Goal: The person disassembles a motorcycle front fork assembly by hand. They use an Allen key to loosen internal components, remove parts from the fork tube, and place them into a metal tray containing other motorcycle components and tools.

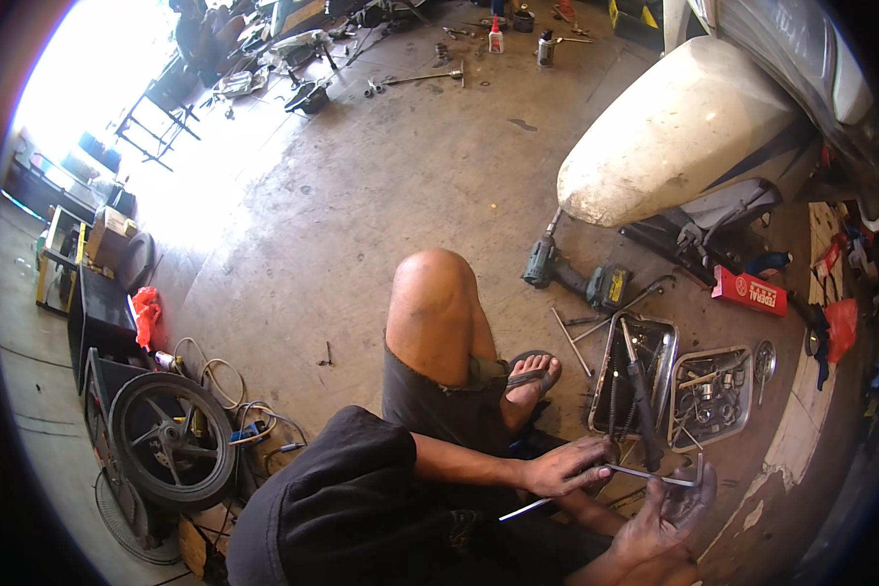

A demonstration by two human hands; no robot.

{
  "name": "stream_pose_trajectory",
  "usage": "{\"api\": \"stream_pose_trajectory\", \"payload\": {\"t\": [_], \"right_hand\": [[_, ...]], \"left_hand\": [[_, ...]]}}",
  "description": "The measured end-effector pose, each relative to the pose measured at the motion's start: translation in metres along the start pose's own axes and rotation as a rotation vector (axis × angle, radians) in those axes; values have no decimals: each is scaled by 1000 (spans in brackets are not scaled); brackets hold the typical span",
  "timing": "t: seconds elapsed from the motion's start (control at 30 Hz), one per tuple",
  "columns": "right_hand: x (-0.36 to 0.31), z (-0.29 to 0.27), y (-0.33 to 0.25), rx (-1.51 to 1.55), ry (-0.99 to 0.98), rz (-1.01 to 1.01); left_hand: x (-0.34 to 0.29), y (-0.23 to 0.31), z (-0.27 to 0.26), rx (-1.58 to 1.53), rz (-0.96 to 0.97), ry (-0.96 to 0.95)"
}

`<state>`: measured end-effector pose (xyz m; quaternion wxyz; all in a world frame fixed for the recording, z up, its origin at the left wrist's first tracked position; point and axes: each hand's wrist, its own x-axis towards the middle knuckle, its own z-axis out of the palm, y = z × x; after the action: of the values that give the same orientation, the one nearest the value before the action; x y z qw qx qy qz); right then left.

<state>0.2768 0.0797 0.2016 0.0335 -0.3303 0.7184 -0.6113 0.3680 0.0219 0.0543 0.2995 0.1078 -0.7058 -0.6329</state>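
Both my hands are at the lower right, in front of my bent legs. My left hand [568, 469] is closed, its fingertips pinching one end of a thin bent metal rod [669, 479]. My right hand [666, 523], palm up with dark smudges, has its thumb and fingers around the rod's angled end. A straight bright metal shaft [524, 509] sticks out left below my left hand; whether it belongs to the same rod cannot be seen. Just beyond the hands are a metal tray [672, 344] of long tools and a second tray [749, 396] of sockets and small metal parts.
A cordless impact wrench [574, 277] and a T-handle wrench [572, 342] lie on the floor beyond the trays. A red box [749, 291] sits under a white motorcycle panel [679, 132]. At left stands a spoked wheel [171, 439] near cables. Bottles [545, 49] and parts are at the back.
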Motion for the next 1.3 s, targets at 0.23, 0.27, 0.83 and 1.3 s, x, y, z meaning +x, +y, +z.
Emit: {"api": "stream_pose_trajectory", "payload": {"t": [0.23, 0.27, 0.83, 1.3], "right_hand": [[-10, -7, 17, 26, -71, 134], [-10, -7, 16, -39, -64, 132], [-12, -18, 35, 71, -183, 30], [-14, 9, 1, -137, 1, 63]], "left_hand": [[-4, -1, 11, 202, 79, 194], [-5, -5, 13, 257, 100, 232], [6, 1, -1, -82, -11, -4], [2, -5, -4, -65, -1, -13]]}}
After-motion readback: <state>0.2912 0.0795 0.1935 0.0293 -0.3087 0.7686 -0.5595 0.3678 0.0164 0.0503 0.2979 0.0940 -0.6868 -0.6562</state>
